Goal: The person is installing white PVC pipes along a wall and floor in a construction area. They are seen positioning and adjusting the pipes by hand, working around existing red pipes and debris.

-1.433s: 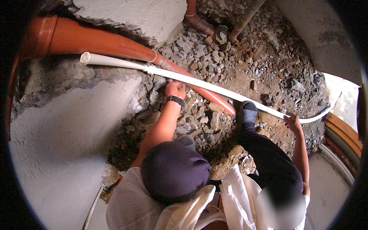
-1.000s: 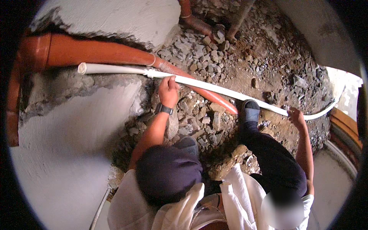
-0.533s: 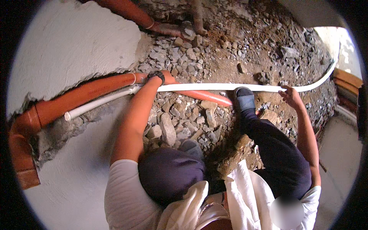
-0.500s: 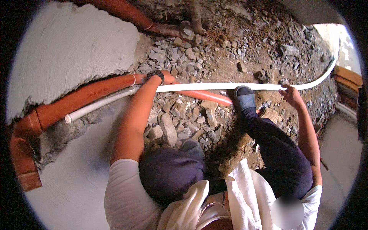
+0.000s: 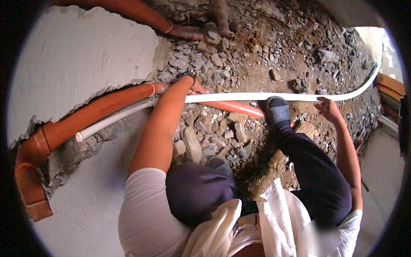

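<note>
A long white plastic pipe (image 5: pixel 239 97) runs across in front of me and bends away at the far right. My left hand (image 5: pixel 198 88), with a dark band on its wrist, reaches past this pipe's left part, beside an orange drain pipe (image 5: pixel 233 107). The forearm hides most of its fingers, so its grip does not show. My right hand (image 5: pixel 329 110) has its fingers curled against the near edge of the white pipe, holding it to the right of my shoe (image 5: pixel 278 112). The shoe's toe meets the pipe's near edge.
Loose stones (image 5: pixel 192 143) and rubble lie between my legs and beyond the pipe. A thicker orange pipe (image 5: pixel 100 105) with an elbow follows the broken edge of a pale slab (image 5: pixel 81 55) on the left. Another orange pipe (image 5: pixel 141 15) crosses the back. Wooden boards (image 5: pixel 389 85) stand far right.
My left hand and forearm have shifted to the right along the pipes. The right hand stays at about the same place on the white pipe. The whole view has moved slightly.
</note>
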Tool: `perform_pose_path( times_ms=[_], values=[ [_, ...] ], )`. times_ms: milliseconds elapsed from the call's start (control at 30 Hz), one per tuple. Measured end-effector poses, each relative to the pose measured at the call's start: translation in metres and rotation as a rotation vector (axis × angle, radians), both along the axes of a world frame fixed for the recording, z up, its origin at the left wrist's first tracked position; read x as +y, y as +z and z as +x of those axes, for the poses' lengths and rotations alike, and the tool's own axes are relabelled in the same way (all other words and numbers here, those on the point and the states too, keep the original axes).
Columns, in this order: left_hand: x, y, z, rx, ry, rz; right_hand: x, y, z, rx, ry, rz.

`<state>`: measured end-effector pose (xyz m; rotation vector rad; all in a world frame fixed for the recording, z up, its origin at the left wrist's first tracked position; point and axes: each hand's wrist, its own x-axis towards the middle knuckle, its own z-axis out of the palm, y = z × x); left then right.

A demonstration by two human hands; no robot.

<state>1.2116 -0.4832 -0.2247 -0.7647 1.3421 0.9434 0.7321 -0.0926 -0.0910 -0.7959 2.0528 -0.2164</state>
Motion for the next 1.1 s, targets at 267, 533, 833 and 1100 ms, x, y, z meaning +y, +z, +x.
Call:
perform_pose_path(
  times_ms=[267,533,833,1100],
  values=[
    [0.047,0.043,0.072,0.552,0.439,-0.821,-0.068,0.008,0.011,0.036,0.314,0.034],
    [0.156,0.164,0.154,0.839,0.937,-1.194,-0.169,0.063,0.021,0.195,0.591,-0.143],
    [0.168,0.381,0.209,1.125,1.186,-1.419,-0.295,0.043,0.242,0.579,1.455,-0.035],
    [0.140,0.484,0.185,0.903,0.746,-1.615,-0.230,-0.016,0.388,0.414,1.031,0.038]
  ],
)
